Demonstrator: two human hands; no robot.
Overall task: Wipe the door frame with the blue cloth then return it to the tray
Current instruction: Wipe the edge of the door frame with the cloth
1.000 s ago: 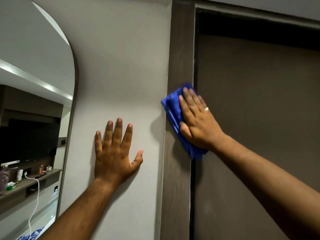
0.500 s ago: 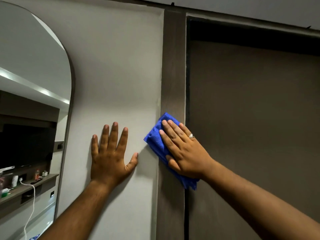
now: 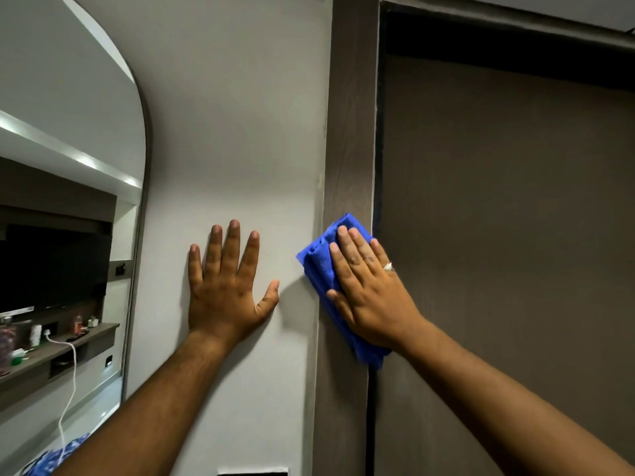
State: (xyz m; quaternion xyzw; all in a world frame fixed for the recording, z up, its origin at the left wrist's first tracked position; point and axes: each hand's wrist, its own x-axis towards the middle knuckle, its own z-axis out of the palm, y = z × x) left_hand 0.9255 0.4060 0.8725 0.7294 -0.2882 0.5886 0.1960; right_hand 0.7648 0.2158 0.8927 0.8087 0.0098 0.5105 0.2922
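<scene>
A dark brown door frame runs vertically between the white wall and a brown door. My right hand, with a ring on one finger, lies flat on a folded blue cloth and presses it against the frame's upright. The cloth sticks out past the fingers to the left and below the palm. My left hand rests flat on the white wall left of the frame, fingers spread, holding nothing. No tray is in view.
The brown door fills the right side. An arched mirror on the left reflects a shelf with small items, a dark screen and a white cable. The white wall lies between mirror and frame.
My right hand has slid the blue cloth down the frame's upright and slightly left. The left hand has stayed flat on the wall.
</scene>
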